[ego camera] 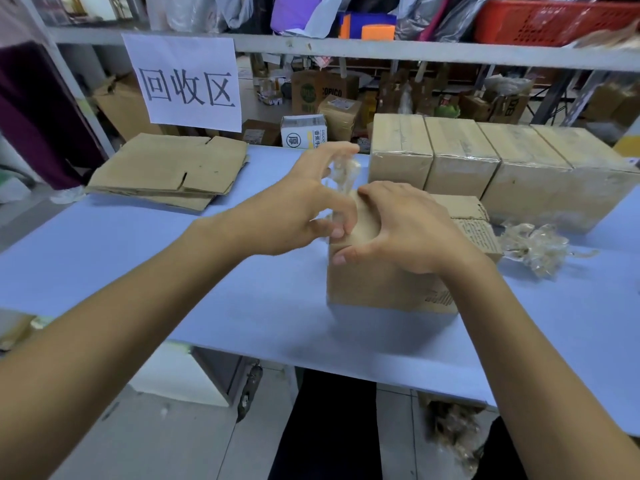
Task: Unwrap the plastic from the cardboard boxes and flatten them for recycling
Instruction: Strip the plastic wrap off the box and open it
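Observation:
A small brown cardboard box (pixel 381 285) stands on the light blue table (pixel 173 258) in front of me. My right hand (pixel 405 230) rests on its top with curled fingers gripping the near left corner. My left hand (pixel 304 206) is beside the box's left top edge and pinches a strip of clear plastic wrap (pixel 343 174) that rises from the box. A row of several wrapped boxes (pixel 485 161) stands behind. A stack of flattened cardboard (pixel 173 168) lies at the far left.
A crumpled wad of clear plastic (pixel 536 247) lies right of the box. A paper sign (pixel 183 81) hangs from the shelf rail above the flattened stack. More plastic scraps (pixel 453 434) lie on the floor under the table's near edge.

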